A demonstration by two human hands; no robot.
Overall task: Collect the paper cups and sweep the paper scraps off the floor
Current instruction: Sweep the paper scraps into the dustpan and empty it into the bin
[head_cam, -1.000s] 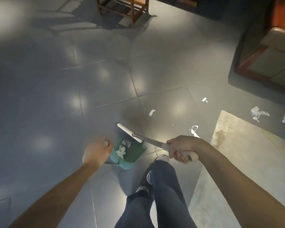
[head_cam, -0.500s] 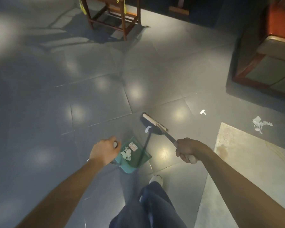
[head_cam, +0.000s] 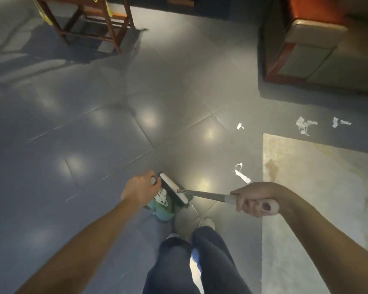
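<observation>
Both forearms bare — no sleeves, no watch or bands in view. Left hand (head_cam: pixel 139 190) and right hand (head_cam: pixel 254 200) ungloved. Dark navy trousers (head_cam: pixel 200 264), loose fit. Light-coloured shoes (head_cam: pixel 206 222) — white toe caps, detail too blurred to tell.

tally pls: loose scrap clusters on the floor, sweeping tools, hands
Scrap clusters on floor: 4
Tools: 2, broom, dustpan
Hands: 2, left hand, right hand
Total: 8

No legible text or labels anywhere
</observation>
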